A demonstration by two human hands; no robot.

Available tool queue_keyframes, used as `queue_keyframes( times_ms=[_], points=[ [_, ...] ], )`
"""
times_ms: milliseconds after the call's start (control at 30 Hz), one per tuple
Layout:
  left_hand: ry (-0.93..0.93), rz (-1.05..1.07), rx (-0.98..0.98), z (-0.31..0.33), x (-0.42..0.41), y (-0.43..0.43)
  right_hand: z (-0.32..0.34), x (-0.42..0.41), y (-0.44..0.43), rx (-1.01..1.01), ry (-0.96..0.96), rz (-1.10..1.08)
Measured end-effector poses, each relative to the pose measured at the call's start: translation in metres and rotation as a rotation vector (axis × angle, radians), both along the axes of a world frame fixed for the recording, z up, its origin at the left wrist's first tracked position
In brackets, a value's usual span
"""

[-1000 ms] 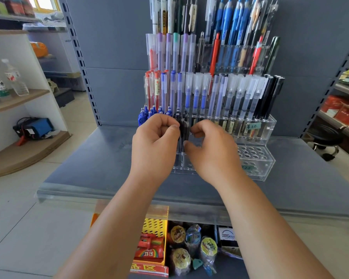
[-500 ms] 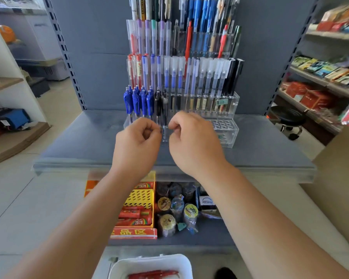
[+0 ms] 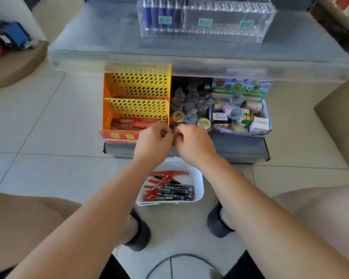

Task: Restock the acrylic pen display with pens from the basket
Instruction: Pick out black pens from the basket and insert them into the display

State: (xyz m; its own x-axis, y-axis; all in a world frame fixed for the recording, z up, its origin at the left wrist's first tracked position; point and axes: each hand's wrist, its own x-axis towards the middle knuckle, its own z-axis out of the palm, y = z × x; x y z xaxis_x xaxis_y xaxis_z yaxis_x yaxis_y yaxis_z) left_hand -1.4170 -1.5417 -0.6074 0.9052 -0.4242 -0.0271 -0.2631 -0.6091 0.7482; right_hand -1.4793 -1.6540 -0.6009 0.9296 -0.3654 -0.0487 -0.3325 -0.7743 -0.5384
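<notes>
A white basket (image 3: pixel 198 184) sits on the floor between my feet, holding several red pens (image 3: pixel 161 178) and dark pens (image 3: pixel 175 193). The clear acrylic pen display (image 3: pixel 230 23) stands on the grey shelf at the top of the view, with a few blue pens (image 3: pixel 158 15) in its lowest left slots. My left hand (image 3: pixel 154 143) and my right hand (image 3: pixel 193 144) hover close together above the basket's far edge, fingers curled, thumbs near each other. I see no pen in either hand.
A grey shelf (image 3: pixel 109 47) carries the display. Below it stand a yellow perforated box (image 3: pixel 137 93) with red packs and a tray of small toys (image 3: pixel 240 115). A black cable (image 3: pixel 179 258) lies on the tiled floor. A brown box (image 3: pixel 343 121) is at right.
The view has tilted down from the display to the floor basket. Both hands have come down from the display's front row and now hang over the basket.
</notes>
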Motion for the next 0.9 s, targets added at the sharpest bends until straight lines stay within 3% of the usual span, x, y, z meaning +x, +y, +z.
queue_keyframes(
  times_ms=[300, 467, 900],
  points=[
    [0.203, -0.04, 0.26, -0.087, -0.01, 0.036, -0.08, -0.011, 0.012, 0.089, 0.172, 0.03],
    [0.21, -0.052, 0.284, -0.117, -0.011, 0.04, -0.121, -0.015, 0.02, 0.099, 0.302, 0.044],
    [0.434, -0.09, 0.298, -0.184, -0.012, 0.03, -0.202, -0.027, 0.021, 0.264, 0.603, -0.027]
  ],
)
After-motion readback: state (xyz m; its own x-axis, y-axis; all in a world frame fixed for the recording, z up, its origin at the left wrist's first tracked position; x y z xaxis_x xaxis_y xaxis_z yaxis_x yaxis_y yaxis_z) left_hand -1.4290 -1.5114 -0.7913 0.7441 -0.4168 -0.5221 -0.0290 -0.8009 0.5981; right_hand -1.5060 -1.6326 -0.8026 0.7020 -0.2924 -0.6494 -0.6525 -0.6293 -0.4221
